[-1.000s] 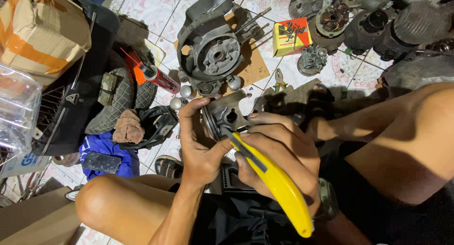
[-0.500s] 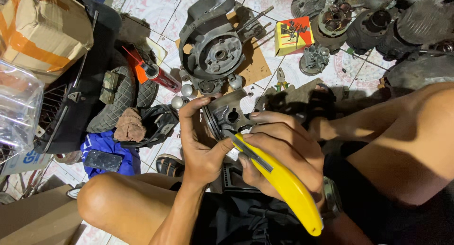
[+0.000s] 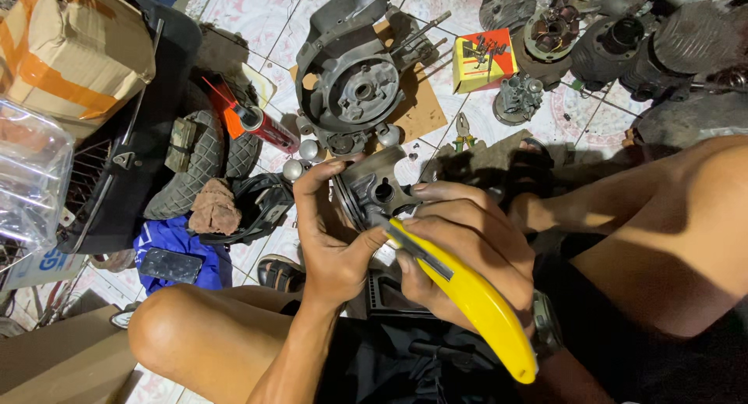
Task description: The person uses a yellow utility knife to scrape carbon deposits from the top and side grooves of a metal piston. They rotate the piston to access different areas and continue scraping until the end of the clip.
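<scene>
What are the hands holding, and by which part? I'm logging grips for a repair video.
The left hand grips a grey metal piston by its side. The right hand holds a yellow utility knife around the front of its handle, blade end at the piston.

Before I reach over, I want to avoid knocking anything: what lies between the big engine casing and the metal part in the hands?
In the head view, rounded metal knobs lie on the tiled floor between the engine casing and the held metal part.

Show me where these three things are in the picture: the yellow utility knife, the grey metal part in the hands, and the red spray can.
yellow utility knife [image 3: 475,299], head view, middle of its yellow handle.
grey metal part [image 3: 374,190], head view, face beside its round hole.
red spray can [image 3: 269,129], head view, middle of the can body.
</scene>
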